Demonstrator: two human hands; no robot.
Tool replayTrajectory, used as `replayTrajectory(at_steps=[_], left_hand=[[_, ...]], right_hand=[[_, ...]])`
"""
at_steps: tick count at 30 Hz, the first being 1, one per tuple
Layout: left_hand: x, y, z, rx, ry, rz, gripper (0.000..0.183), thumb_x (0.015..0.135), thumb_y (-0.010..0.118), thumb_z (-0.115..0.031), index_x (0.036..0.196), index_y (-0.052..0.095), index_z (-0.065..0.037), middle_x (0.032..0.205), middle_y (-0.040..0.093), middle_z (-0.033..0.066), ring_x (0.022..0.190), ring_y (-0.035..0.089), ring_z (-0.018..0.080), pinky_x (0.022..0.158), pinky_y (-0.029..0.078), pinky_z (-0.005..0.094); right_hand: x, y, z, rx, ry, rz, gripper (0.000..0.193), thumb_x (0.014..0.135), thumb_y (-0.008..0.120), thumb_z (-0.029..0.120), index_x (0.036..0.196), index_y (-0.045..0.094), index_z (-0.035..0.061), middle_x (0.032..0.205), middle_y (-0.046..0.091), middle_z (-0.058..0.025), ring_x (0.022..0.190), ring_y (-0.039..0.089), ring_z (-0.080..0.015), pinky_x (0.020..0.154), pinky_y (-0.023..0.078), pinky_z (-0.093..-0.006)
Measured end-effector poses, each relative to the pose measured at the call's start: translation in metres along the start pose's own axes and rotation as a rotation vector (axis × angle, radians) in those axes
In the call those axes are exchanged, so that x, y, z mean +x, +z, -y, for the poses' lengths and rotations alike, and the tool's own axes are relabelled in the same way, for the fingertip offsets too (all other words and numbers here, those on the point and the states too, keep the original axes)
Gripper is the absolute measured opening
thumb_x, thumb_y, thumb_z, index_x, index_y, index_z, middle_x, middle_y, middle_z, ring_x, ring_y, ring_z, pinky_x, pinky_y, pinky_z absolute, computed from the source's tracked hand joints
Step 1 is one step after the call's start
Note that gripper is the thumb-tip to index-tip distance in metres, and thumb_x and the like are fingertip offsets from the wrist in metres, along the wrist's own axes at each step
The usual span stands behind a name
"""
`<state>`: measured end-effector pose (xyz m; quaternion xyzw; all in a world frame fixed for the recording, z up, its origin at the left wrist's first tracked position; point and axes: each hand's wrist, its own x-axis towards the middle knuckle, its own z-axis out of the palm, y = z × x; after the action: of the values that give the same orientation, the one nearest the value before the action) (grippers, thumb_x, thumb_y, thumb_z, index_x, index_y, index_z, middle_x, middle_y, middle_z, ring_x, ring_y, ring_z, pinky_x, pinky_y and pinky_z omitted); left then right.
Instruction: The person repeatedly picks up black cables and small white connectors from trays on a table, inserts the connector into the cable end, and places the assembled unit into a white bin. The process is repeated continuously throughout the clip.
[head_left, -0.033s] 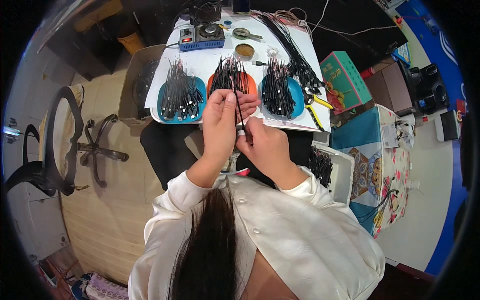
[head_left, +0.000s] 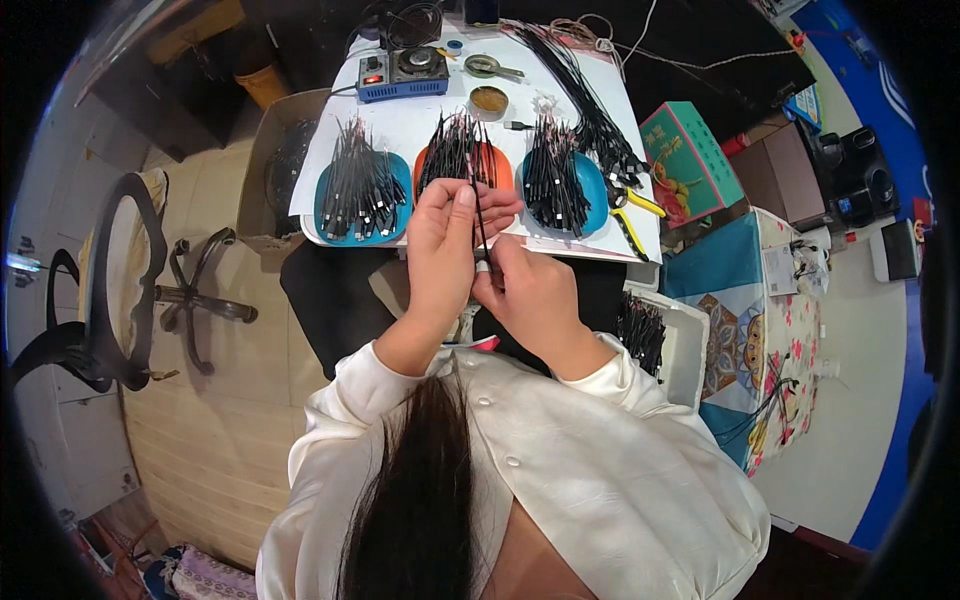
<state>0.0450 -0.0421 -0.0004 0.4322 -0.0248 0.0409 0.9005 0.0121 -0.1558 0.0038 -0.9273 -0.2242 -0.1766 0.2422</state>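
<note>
Just in front of the table's near edge, I hold a short black cable (head_left: 480,222) upright. My left hand (head_left: 440,238) has its thumb against the cable, with its other fingers stretched out behind it. Lower down, my right hand (head_left: 532,290) pinches the cable near its pale plug end. The cable's upper end overlaps an orange tray (head_left: 507,176) heaped with black cables. Left of that, a blue tray (head_left: 322,205) holds more cables, their plugs toward me. Another blue tray (head_left: 602,205) of cables lies to the right.
Behind the trays stand a blue soldering pot (head_left: 403,88), a round tin (head_left: 489,102) and a small handled strainer (head_left: 492,68). Yellow-handled pliers (head_left: 630,232) lie at the table's right edge, near a green box (head_left: 692,160). A white bin (head_left: 686,345) holds cables beside my right arm.
The cable's upper end has shifted slightly to the right. Both hands stay almost where they were.
</note>
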Motion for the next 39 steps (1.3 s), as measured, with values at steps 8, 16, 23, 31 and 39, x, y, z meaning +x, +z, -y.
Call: replayTrajectory(at_steps=[8, 16, 23, 31, 39], left_hand=[[-0.013, 0.006, 0.008, 0.073, -0.073, 0.095, 0.016, 0.101, 0.042, -0.015, 0.098, 0.048, -0.001, 0.08, 0.061, 0.0107, 0.07, 0.059, 0.0144, 0.067, 0.051, 0.0261], [-0.016, 0.006, -0.004, 0.081, -0.174, 0.185, 0.015, 0.101, 0.043, -0.016, 0.098, 0.05, -0.003, 0.073, 0.057, 0.0042, 0.055, 0.042, 0.0029, 0.047, 0.03, 0.0158], [-0.017, 0.002, -0.009, 0.0, -0.284, 0.277, 0.015, 0.1, 0.045, -0.015, 0.098, 0.051, -0.001, 0.072, 0.057, 0.0037, 0.057, 0.044, 0.0037, 0.048, 0.03, 0.017], [-0.022, 0.004, -0.001, 0.438, 0.022, 0.177, 0.014, 0.098, 0.05, -0.012, 0.094, 0.054, 0.001, 0.072, 0.06, 0.0029, 0.057, 0.042, 0.0029, 0.052, 0.034, 0.0178], [-0.018, -0.003, -0.005, -0.157, -0.357, 0.302, 0.01, 0.096, 0.051, -0.01, 0.096, 0.054, 0.0, 0.074, 0.058, 0.0085, 0.055, 0.038, 0.0072, 0.052, 0.032, 0.0195]], right_hand=[[-0.01, -0.012, -0.009, 0.025, -0.053, 0.113, 0.018, 0.074, 0.068, 0.017, 0.083, 0.059, 0.0046, 0.065, 0.059, -0.0091, 0.057, 0.061, -0.0244, 0.05, 0.048, -0.0353], [0.022, -0.057, -0.058, 1.13, 0.394, 0.57, 0.009, 0.089, 0.06, 0.008, 0.088, 0.063, -0.0003, 0.075, 0.065, -0.0042, 0.062, 0.06, -0.0098, 0.056, 0.05, -0.0221], [0.036, -0.043, -0.062, 1.325, 0.325, 0.255, 0.013, 0.085, 0.066, 0.002, 0.097, 0.062, -0.0021, 0.088, 0.065, -0.0041, 0.08, 0.062, -0.0096, 0.075, 0.052, -0.0244], [0.024, -0.035, -0.038, 1.058, 0.358, 0.041, 0.01, 0.086, 0.067, 0.005, 0.091, 0.062, -0.0013, 0.08, 0.063, -0.0018, 0.072, 0.058, -0.0051, 0.062, 0.046, -0.0177], [0.015, -0.022, -0.048, 1.396, 0.532, 0.054, 0.013, 0.085, 0.07, 0.012, 0.092, 0.065, 0.0024, 0.078, 0.066, -0.0012, 0.066, 0.055, -0.0035, 0.057, 0.042, -0.0158]])
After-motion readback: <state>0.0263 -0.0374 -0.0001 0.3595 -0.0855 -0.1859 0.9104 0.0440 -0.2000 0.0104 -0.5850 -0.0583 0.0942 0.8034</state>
